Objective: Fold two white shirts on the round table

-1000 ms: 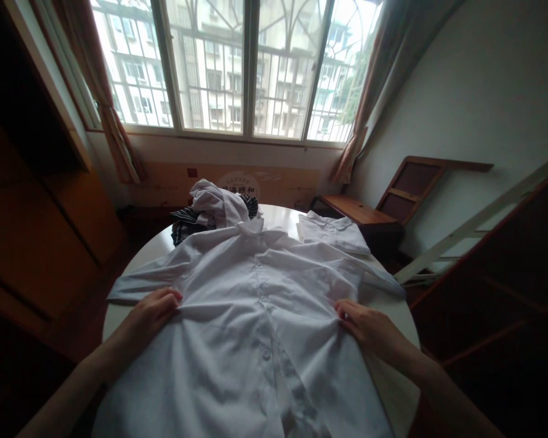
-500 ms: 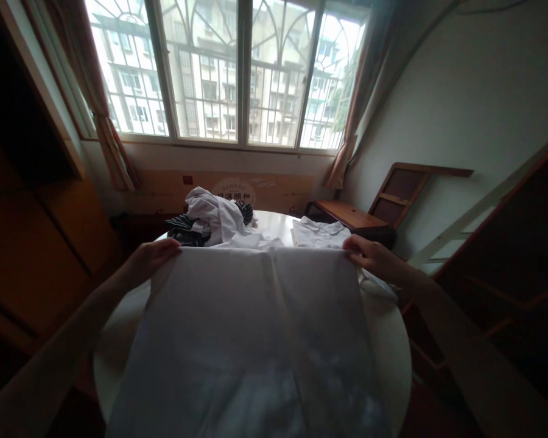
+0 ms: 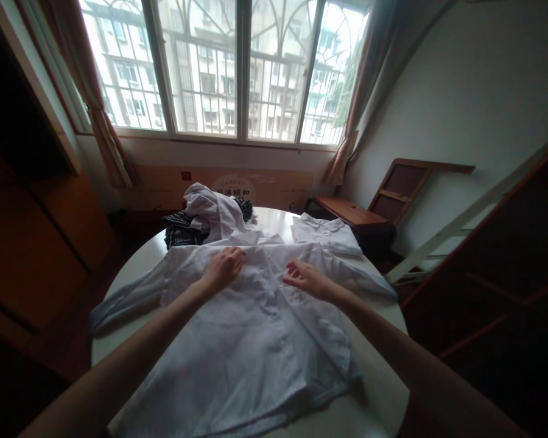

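A white long-sleeved shirt [image 3: 237, 328] lies spread over the round white table [image 3: 383, 365], its collar at the far side and its sleeves out to both sides. Over the upper left of its front is my left hand [image 3: 226, 267], open, fingers loosely bent and holding nothing. My right hand [image 3: 308, 278] hovers or rests just right of the button strip, also open with its fingers apart. Whether either hand presses on the cloth, I cannot tell. The shirt's hem, wrinkled, runs along the near edge of the table.
A heap of clothes [image 3: 210, 210], white and black striped, sits at the table's far left. Folded white shirt [image 3: 326, 234] lies far right. Beyond stand a wooden bench [image 3: 347, 210], a ladder [image 3: 442, 234] and a barred window [image 3: 205, 73]. Orange cabinets [image 3: 64, 213] flank the left.
The shirt has gone from being held up by its upper edge to lying on the table. Both hands have let go and moved inward over its front.
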The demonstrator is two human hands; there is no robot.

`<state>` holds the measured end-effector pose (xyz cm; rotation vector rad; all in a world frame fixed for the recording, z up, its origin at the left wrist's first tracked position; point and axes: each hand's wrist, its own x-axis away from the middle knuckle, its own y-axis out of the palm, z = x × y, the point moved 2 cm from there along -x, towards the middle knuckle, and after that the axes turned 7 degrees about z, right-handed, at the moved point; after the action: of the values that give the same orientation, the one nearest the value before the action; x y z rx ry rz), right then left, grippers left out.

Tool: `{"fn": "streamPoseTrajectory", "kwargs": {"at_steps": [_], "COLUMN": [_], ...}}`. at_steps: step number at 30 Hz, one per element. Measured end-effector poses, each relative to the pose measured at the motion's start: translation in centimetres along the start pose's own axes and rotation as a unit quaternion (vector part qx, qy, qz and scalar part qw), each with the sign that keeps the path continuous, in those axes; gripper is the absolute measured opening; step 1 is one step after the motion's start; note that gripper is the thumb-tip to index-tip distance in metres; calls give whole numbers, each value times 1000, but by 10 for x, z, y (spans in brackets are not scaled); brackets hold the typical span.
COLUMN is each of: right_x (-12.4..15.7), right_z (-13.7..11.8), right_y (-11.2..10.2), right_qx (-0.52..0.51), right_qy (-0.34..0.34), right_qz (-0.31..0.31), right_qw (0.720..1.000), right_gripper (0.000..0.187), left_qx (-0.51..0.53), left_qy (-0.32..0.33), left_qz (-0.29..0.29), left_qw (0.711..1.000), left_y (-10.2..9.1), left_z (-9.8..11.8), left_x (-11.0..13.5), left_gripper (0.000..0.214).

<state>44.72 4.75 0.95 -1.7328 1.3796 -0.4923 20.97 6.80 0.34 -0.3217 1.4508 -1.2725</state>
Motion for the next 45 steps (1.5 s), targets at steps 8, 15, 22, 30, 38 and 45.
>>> {"fn": "streamPoseTrajectory", "kwargs": {"at_steps": [8, 15, 22, 30, 38, 45], "right_x": [37, 82, 98, 21, -37, -39], "right_z": [2, -50, -83, -69, -35, -18], "right_y": [1, -4, 25, 26, 63, 75], "right_qx": [59, 143, 108, 105, 220, 173], "right_qy": [22, -39, -113, -45, 97, 71], "right_qz": [-129, -81, -169, -102, 115, 120], "right_qw": [990, 986, 973, 988, 964, 975], "right_gripper": [23, 23, 21, 37, 48, 19], "left_qx": [43, 45, 48, 51, 80, 88], "left_qy": [32, 40, 51, 52, 62, 55], "left_qz": [-5, -3, -5, 15, 41, 11], "left_qw": [999, 998, 998, 997, 994, 994], "left_y": [49, 51, 51, 52, 47, 52], "left_z": [18, 15, 14, 15, 16, 13], "left_x": [12, 15, 16, 17, 17, 18], "left_gripper": [32, 31, 29, 28, 24, 22]}}
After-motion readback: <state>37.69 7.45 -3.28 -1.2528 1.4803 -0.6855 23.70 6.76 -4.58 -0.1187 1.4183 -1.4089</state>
